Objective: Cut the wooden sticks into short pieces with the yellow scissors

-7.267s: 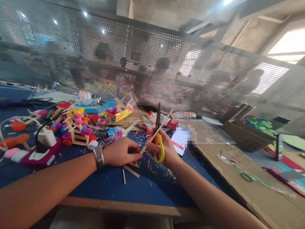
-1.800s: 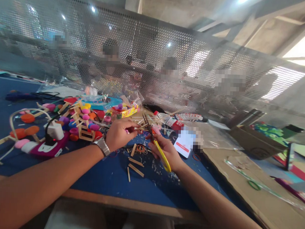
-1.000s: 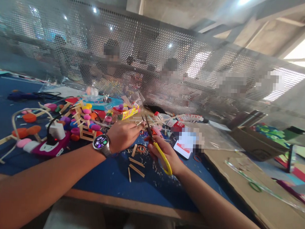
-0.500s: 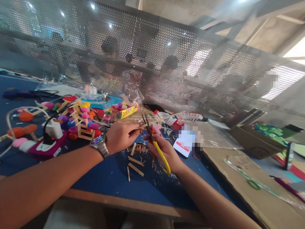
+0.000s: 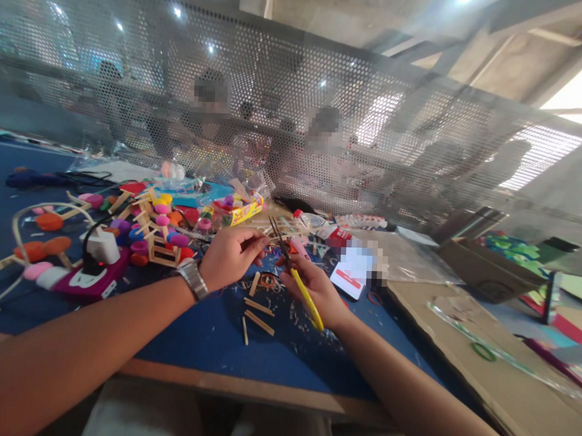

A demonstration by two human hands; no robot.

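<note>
My right hand (image 5: 314,289) is closed around the yellow-handled scissors (image 5: 307,298), whose dark blades point up and away from me. The blades look only slightly apart. Just left of them, my left hand (image 5: 235,254) wears a metal-banded watch and has its thumb and fingers pinched together. A pale, thin wooden stick (image 5: 273,241) shows at those fingertips, close beside the blades; most of it is hidden. Below both hands, several short cut sticks (image 5: 259,306) lie on the blue tabletop (image 5: 186,341) among small scraps and rubber bands (image 5: 270,281).
Left, a stick model with coloured clay (image 5: 162,220) stands by a purple power strip (image 5: 93,281) with a white charger. A yellow box (image 5: 247,208), a bottle (image 5: 310,218) and a phone (image 5: 349,274) lie beyond my hands. Right are cardboard (image 5: 425,331) and a carton (image 5: 489,269).
My left hand has turned, its thumb now facing up more. The long stick that stuck out rightward past the blades no longer shows there. The scissors have tilted slightly.
</note>
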